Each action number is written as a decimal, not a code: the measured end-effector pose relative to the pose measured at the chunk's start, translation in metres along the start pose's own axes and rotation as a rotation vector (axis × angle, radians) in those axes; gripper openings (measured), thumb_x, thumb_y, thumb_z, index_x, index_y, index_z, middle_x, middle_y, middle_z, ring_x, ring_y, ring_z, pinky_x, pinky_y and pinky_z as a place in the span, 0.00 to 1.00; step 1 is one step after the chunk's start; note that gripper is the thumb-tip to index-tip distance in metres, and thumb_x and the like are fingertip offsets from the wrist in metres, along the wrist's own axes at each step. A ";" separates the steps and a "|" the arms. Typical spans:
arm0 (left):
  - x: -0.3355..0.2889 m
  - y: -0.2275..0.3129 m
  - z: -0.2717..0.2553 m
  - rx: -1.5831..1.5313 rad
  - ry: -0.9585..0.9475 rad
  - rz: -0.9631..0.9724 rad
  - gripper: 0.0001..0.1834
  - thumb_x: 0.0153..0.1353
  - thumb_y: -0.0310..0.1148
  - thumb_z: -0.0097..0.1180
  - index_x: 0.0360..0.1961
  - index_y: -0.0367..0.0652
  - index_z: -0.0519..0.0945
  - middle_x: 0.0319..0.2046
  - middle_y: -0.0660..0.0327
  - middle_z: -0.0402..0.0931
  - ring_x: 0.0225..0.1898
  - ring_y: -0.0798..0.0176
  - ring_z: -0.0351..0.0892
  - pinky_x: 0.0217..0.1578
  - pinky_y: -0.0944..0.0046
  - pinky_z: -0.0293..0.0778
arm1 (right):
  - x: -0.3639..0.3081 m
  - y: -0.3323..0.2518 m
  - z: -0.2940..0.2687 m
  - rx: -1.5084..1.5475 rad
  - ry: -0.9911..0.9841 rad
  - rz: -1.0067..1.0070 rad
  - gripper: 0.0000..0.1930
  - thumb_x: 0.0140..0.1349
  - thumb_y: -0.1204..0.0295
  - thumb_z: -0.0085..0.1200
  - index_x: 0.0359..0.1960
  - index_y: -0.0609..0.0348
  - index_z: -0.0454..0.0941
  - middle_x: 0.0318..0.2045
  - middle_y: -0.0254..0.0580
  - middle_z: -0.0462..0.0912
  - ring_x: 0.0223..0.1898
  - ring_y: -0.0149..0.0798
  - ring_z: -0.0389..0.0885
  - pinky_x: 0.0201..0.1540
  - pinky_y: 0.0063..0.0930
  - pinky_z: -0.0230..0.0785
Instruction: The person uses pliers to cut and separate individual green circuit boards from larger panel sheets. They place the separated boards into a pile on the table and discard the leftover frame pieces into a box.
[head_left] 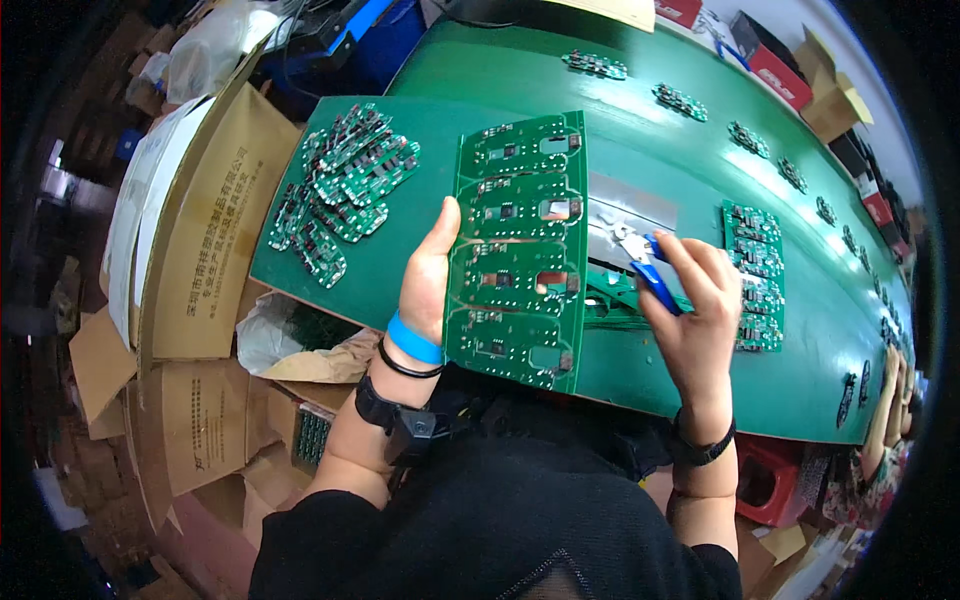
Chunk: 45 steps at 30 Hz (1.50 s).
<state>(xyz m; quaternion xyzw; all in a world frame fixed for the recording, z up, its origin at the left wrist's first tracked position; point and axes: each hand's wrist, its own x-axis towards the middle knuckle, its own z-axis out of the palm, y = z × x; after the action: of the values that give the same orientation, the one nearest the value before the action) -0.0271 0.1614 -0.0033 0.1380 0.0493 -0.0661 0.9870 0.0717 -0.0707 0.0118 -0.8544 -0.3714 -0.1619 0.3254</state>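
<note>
My left hand [428,275] grips the left edge of a green circuit board panel [508,250], its thumb along the edge and the other fingers hidden behind. The panel is held up over the table and made of several joined boards with cutouts. To its right, my right hand [697,300] is closed around blue-handled cutters [650,270], whose metal jaws point up and left, apart from the panel. Beneath the cutters lies a grey metal plate [635,205] with small pale bits on it. Green board strips [612,300] lie partly hidden behind the panel.
A heap of separate small circuit boards [345,180] lies on the green table [480,60] at left. Another panel [752,275] rests at right. Small board piles [680,102] line the far side. Cardboard boxes [200,230] stand left. Another person's arm [885,400] is at far right.
</note>
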 end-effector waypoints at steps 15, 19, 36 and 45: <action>0.008 0.005 0.009 0.053 -0.014 0.048 0.39 0.70 0.60 0.24 0.70 0.40 0.53 0.66 0.43 0.57 0.58 0.39 0.71 0.54 0.37 0.72 | 0.001 -0.005 -0.002 -0.024 0.052 0.039 0.26 0.44 0.72 0.64 0.50 0.59 0.78 0.43 0.46 0.77 0.45 0.48 0.74 0.51 0.39 0.62; 0.016 0.012 0.013 0.232 0.061 0.097 0.37 0.71 0.60 0.26 0.67 0.40 0.59 0.61 0.47 0.66 0.57 0.45 0.72 0.55 0.42 0.73 | -0.003 -0.016 -0.020 0.098 -0.165 -0.058 0.29 0.40 0.72 0.63 0.51 0.58 0.77 0.43 0.44 0.76 0.46 0.49 0.72 0.53 0.41 0.60; 0.025 0.017 0.027 0.526 0.165 0.235 0.31 0.74 0.53 0.25 0.63 0.40 0.64 0.54 0.53 0.74 0.51 0.57 0.79 0.49 0.55 0.80 | -0.003 -0.044 -0.007 -0.077 -0.343 -0.162 0.34 0.37 0.68 0.67 0.54 0.53 0.74 0.44 0.40 0.74 0.48 0.44 0.71 0.53 0.43 0.57; 0.026 0.023 0.027 0.444 0.153 0.218 0.32 0.73 0.54 0.25 0.63 0.40 0.64 0.53 0.51 0.74 0.49 0.55 0.80 0.48 0.52 0.80 | 0.001 -0.044 -0.006 -0.103 -0.289 -0.213 0.33 0.37 0.69 0.67 0.52 0.53 0.76 0.43 0.38 0.75 0.43 0.43 0.73 0.48 0.40 0.60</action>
<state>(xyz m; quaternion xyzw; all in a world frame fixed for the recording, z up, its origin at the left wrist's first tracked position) 0.0037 0.1723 0.0256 0.3603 0.0931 0.0423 0.9272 0.0393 -0.0512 0.0358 -0.8401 -0.4940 -0.0899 0.2053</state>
